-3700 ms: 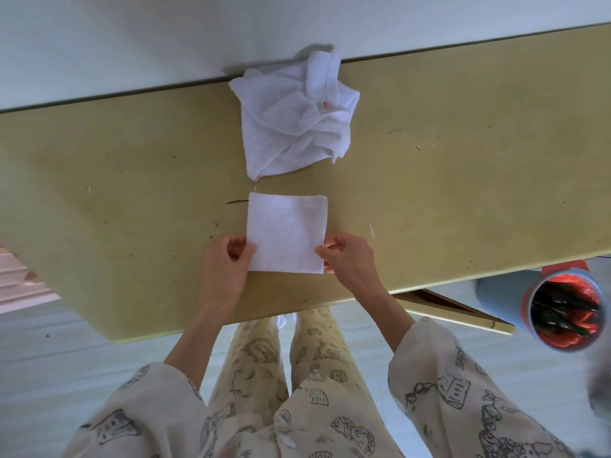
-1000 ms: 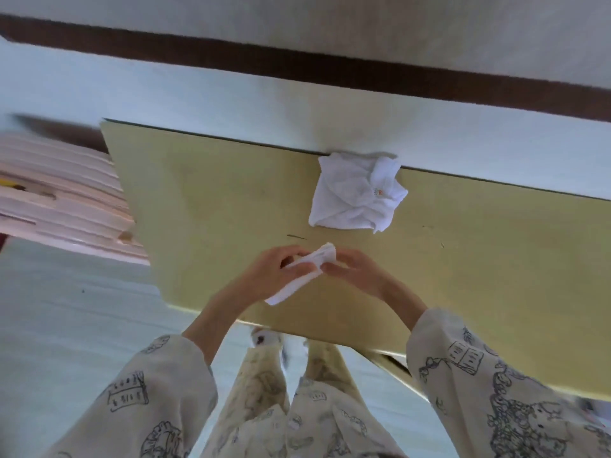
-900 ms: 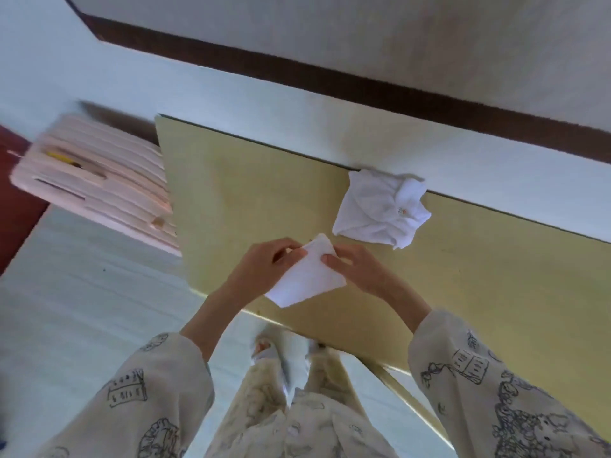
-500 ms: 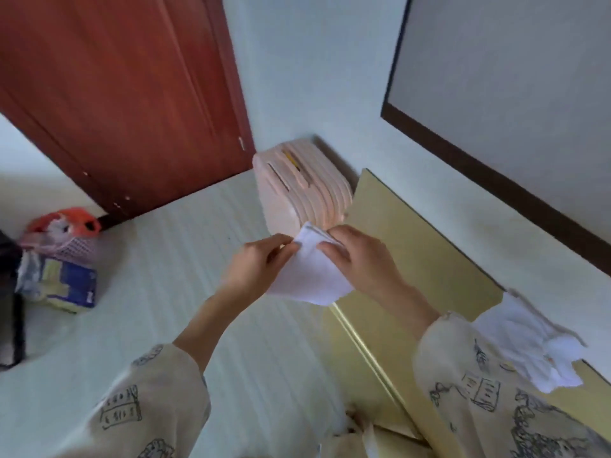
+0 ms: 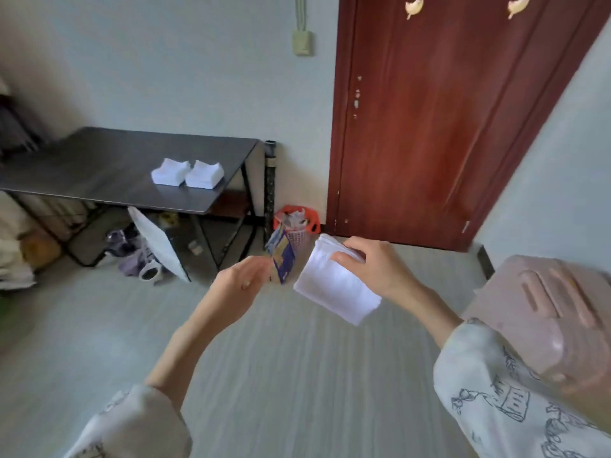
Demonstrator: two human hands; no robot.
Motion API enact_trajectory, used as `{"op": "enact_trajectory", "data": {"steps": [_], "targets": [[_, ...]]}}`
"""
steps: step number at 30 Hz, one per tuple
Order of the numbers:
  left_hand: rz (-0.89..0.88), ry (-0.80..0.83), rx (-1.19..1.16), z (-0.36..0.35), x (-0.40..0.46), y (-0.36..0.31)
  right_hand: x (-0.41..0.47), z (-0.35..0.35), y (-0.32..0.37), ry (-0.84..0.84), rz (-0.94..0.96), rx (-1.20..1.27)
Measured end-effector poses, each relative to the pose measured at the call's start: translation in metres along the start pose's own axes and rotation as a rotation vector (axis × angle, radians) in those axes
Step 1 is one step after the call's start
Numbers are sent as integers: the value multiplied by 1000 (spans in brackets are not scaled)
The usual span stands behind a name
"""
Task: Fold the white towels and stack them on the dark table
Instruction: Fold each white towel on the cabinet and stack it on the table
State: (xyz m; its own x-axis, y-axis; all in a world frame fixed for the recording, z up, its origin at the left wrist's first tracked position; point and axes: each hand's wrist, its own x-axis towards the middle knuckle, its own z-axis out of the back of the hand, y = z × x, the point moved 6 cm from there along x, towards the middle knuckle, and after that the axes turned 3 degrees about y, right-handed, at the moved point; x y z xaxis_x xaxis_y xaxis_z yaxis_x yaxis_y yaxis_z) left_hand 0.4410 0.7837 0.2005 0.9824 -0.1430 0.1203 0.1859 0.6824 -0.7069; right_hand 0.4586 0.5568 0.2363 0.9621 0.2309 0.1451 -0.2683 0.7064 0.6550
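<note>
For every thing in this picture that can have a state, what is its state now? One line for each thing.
Folded towel: folded, held in the air by the right hand.
Right hand: grips the folded towel.
Left hand: holds nothing, fingers relaxed.
Two towel stacks: folded, side by side on the dark table.
Door: closed.

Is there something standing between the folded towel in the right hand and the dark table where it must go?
Nothing visible does. The right hand holds the folded towel over bare floor; the dark table lies ahead to the left, with two towel stacks on it.
</note>
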Motion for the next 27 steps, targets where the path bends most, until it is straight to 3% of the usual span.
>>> {"op": "enact_trajectory", "data": {"steps": [9,18,27], "targets": [[261,-76,60,106,37,150,167,-128,78,329,154,11],[268,-81,-114,190,201,230,362,-203,148,483,332,-20],[201,-97,-61,270,335,304,526,-272,186,497,345,40]]}}
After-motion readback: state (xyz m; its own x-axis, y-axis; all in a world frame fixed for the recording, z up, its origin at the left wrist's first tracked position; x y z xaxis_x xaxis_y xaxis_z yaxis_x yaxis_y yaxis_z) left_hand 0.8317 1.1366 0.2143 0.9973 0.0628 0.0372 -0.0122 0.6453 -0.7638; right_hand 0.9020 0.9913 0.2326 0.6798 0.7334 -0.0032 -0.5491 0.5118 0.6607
